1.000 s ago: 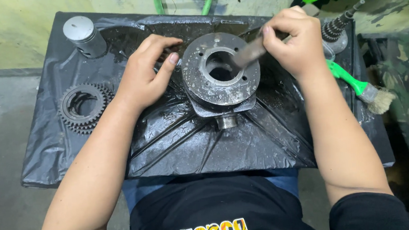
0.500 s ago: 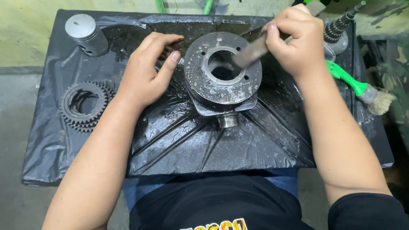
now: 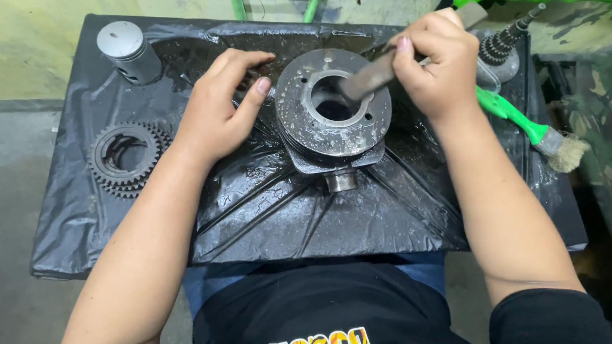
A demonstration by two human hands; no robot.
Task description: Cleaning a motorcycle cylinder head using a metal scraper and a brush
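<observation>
We have the round metal cylinder block (image 3: 333,115) standing bore-up on the wet black plastic sheet (image 3: 266,219), just between our two hands. Our right hand (image 3: 437,67) is clamped in a fist on the handle of a paintbrush (image 3: 375,75), whose dark bristles lie on the block's top face at the edge of the bore. Our left hand (image 3: 221,109) rests flat on the sheet with fingers loosely apart, holding nothing, its thumb just beside the block's left rim and steadying it.

We judge the step in hand to be scrubbing the top face and bore mouth; the face already looks wet and beaded. The next stroke calls for keeping the block braced while the bristles sweep around the bore and down into it.

Beyond our left hand lie a toothed gear (image 3: 124,156) and, farther up, a silver piston (image 3: 128,51). Just right of our right hand stands a geared shaft (image 3: 500,46), and below it lies a green-handled brush (image 3: 528,127), untouched, well clear of the block
</observation>
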